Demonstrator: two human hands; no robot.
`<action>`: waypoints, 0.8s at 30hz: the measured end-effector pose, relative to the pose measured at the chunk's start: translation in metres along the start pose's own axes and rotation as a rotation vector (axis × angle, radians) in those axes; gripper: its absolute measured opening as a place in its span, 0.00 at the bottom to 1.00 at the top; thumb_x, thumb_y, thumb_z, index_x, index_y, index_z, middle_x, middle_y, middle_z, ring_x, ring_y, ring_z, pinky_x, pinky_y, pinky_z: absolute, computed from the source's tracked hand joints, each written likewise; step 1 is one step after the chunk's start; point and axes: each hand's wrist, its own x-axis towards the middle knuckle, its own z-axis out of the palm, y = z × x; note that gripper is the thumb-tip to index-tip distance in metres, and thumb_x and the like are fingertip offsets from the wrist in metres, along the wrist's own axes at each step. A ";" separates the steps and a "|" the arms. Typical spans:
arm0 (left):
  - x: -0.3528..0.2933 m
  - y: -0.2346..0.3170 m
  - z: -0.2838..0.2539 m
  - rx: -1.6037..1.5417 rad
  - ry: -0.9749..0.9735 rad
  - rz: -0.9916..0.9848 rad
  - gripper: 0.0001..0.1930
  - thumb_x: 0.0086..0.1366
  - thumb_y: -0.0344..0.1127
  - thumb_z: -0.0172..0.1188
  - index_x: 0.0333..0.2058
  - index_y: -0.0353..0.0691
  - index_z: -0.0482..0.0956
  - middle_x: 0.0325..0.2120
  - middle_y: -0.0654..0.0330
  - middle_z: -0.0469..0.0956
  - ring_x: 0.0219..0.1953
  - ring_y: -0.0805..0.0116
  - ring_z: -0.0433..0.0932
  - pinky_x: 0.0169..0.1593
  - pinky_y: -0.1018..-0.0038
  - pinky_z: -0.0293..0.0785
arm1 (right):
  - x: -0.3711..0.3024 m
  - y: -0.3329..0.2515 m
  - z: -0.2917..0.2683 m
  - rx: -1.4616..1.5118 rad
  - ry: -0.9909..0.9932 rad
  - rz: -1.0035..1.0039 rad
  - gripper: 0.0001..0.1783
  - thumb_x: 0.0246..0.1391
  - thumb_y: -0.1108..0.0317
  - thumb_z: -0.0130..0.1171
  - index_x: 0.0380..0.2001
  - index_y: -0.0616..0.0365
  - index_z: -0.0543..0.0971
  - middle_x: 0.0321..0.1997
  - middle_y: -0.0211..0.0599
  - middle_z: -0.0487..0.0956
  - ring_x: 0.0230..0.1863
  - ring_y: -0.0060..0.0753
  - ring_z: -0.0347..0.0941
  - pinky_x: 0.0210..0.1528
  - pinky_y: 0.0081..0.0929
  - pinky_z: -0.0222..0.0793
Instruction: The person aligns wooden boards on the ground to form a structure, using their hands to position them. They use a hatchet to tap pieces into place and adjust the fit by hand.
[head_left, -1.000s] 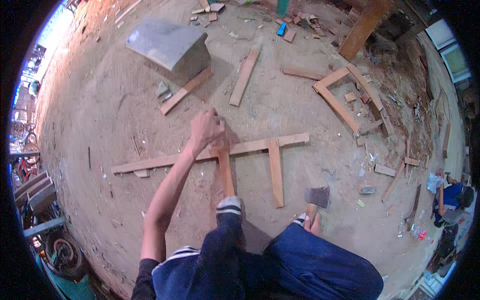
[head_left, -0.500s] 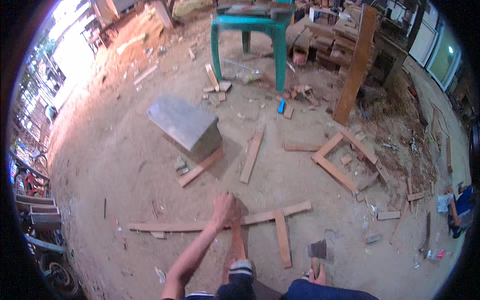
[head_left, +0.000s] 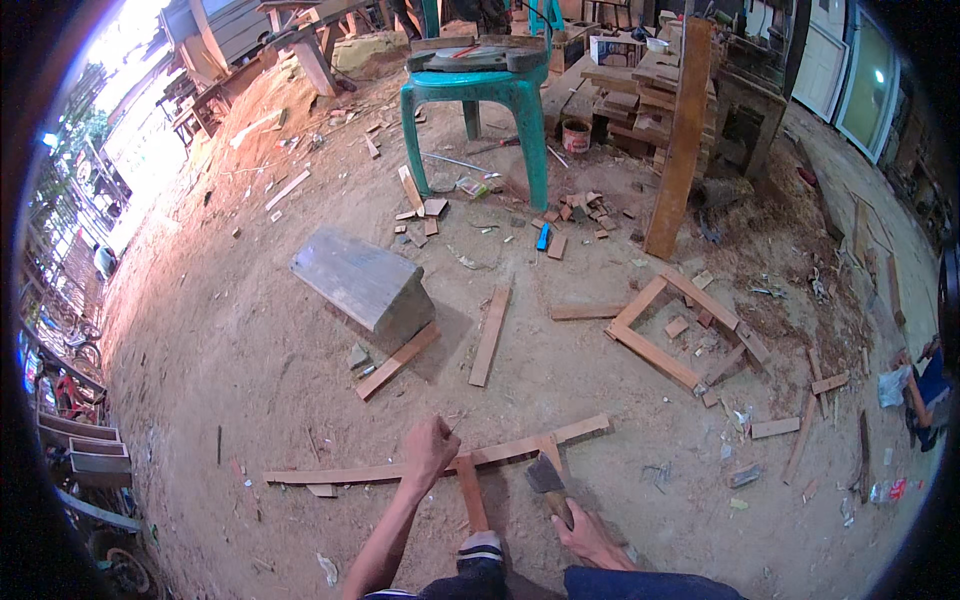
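Note:
My left hand (head_left: pixel 430 450) is closed above a long wooden strip (head_left: pixel 350 474) on the ground. A thin nail-like sliver pokes out from its fingertips, too small to name surely. My right hand (head_left: pixel 590 540) grips the wooden handle of a hatchet (head_left: pixel 547 476), whose dark flat head is raised over the strip's right part. Two shorter wooden pieces run from the strip toward me. One short piece (head_left: pixel 471 500) ends at my striped cuff (head_left: pixel 482 545); the other short piece (head_left: pixel 552 455) is largely hidden behind the hatchet and right hand.
Ahead lie a grey wooden block (head_left: pixel 355 275), a loose slat (head_left: pixel 491 335) and a four-sided wooden frame (head_left: pixel 655 355). Farther off stand a green plastic stool (head_left: pixel 475 90), an upright plank (head_left: pixel 680 140) and stacked timber (head_left: pixel 630 95). Another person's arm (head_left: pixel 915 400) shows at the far right.
My right hand has lifted the hatchet up and left from beside my leg to above the strip. My left hand has shifted slightly left and down. The view has tilted upward a little.

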 end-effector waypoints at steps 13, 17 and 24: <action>-0.073 -0.011 -0.015 -0.090 -0.054 -0.171 0.09 0.59 0.36 0.67 0.35 0.37 0.84 0.28 0.49 0.85 0.33 0.51 0.86 0.38 0.61 0.80 | -0.003 -0.003 0.001 -0.033 0.003 0.010 0.34 0.66 0.52 0.54 0.67 0.61 0.68 0.53 0.73 0.78 0.56 0.79 0.74 0.58 0.60 0.70; -0.077 -0.014 -0.026 -0.178 -0.090 -0.141 0.07 0.62 0.32 0.64 0.38 0.38 0.85 0.30 0.50 0.86 0.32 0.56 0.86 0.38 0.64 0.80 | -0.010 -0.029 0.005 0.005 -0.043 0.002 0.33 0.66 0.54 0.54 0.67 0.64 0.67 0.50 0.73 0.79 0.54 0.77 0.74 0.56 0.58 0.71; -0.070 -0.014 -0.027 -0.299 -0.188 -0.253 0.12 0.67 0.29 0.62 0.47 0.39 0.87 0.37 0.61 0.88 0.36 0.74 0.82 0.42 0.72 0.78 | -0.005 -0.003 0.016 -0.244 -0.058 0.011 0.32 0.71 0.55 0.49 0.69 0.64 0.61 0.40 0.77 0.80 0.45 0.79 0.77 0.50 0.67 0.71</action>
